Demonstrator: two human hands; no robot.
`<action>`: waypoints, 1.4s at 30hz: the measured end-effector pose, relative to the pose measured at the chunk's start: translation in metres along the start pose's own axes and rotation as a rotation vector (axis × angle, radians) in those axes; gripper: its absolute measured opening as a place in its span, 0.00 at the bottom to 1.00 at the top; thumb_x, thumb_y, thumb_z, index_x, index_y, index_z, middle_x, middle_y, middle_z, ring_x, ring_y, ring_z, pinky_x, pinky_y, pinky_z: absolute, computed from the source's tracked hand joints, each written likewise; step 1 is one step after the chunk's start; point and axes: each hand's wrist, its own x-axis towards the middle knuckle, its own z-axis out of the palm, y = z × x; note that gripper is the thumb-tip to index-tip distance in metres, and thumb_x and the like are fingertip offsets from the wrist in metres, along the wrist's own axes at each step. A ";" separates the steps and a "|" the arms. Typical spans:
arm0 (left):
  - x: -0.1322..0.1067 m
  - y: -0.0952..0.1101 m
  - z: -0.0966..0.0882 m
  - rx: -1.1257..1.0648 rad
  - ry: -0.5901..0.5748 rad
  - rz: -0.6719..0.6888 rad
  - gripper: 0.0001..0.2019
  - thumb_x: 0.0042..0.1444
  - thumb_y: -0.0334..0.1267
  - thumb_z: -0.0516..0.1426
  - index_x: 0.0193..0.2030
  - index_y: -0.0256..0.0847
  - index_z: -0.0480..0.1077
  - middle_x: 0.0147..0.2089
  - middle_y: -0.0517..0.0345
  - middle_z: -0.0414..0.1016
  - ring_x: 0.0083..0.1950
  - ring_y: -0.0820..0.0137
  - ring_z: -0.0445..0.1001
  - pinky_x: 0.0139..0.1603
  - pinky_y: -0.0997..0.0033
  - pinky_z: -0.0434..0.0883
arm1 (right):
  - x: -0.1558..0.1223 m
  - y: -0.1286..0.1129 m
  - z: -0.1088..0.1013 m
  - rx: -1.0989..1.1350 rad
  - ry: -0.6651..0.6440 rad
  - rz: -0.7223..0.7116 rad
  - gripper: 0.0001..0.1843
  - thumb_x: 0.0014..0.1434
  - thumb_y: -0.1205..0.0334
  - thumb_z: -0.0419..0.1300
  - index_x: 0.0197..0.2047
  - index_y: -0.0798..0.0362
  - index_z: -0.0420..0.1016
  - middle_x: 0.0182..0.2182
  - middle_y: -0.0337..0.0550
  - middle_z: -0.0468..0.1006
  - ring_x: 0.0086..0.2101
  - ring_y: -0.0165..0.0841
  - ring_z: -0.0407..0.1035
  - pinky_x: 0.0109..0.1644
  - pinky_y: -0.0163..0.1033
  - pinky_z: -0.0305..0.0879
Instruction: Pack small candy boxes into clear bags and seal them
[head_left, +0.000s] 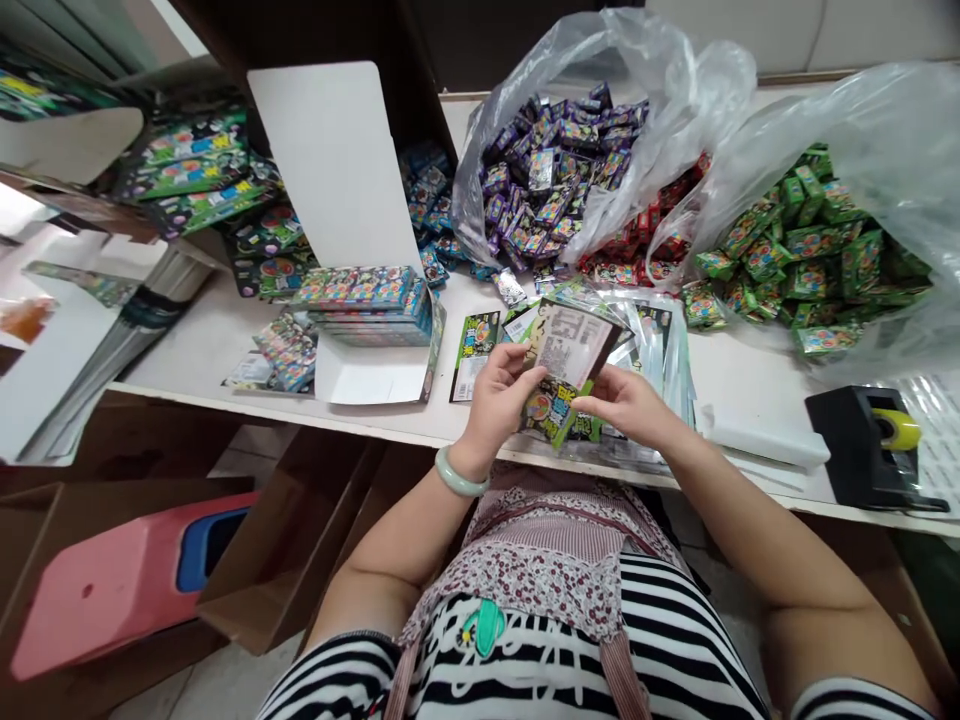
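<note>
Striped top (675,640) | left hand (499,395), right hand (626,405): grip closed on packet (571,345) | long axis seemingly tilted up-right

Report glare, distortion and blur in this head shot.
Head view: even, bright light; glare whitens the clear plastic bags and the upright white card; wide-angle distortion bows the table edge; the packet held by the left hand and right hand is sharp, its print too small to read.
</note>
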 end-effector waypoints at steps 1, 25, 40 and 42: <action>-0.002 -0.004 0.003 -0.058 -0.019 -0.064 0.19 0.51 0.46 0.68 0.43 0.45 0.66 0.41 0.60 0.80 0.42 0.70 0.80 0.46 0.67 0.77 | 0.000 0.008 0.002 0.055 -0.014 0.052 0.21 0.52 0.44 0.66 0.41 0.50 0.73 0.37 0.43 0.79 0.39 0.36 0.73 0.45 0.45 0.72; -0.035 0.000 0.002 0.092 -0.235 0.032 0.08 0.60 0.43 0.63 0.42 0.43 0.72 0.38 0.59 0.75 0.39 0.73 0.75 0.41 0.72 0.74 | -0.056 0.037 0.000 -0.002 0.246 -0.045 0.14 0.61 0.52 0.64 0.49 0.44 0.72 0.32 0.37 0.77 0.29 0.29 0.71 0.30 0.36 0.73; -0.034 0.022 0.012 0.202 -0.314 0.142 0.05 0.60 0.39 0.63 0.40 0.41 0.76 0.40 0.54 0.81 0.43 0.70 0.80 0.43 0.69 0.80 | -0.050 -0.006 -0.022 -0.217 0.171 -0.259 0.04 0.60 0.61 0.65 0.37 0.48 0.73 0.41 0.43 0.78 0.42 0.32 0.73 0.36 0.35 0.75; -0.032 0.022 0.013 0.239 -0.299 0.190 0.04 0.62 0.37 0.61 0.41 0.41 0.77 0.41 0.53 0.81 0.44 0.70 0.80 0.44 0.69 0.80 | -0.050 -0.008 -0.023 -0.301 0.138 -0.311 0.03 0.62 0.63 0.63 0.36 0.48 0.72 0.39 0.42 0.78 0.41 0.31 0.73 0.36 0.34 0.74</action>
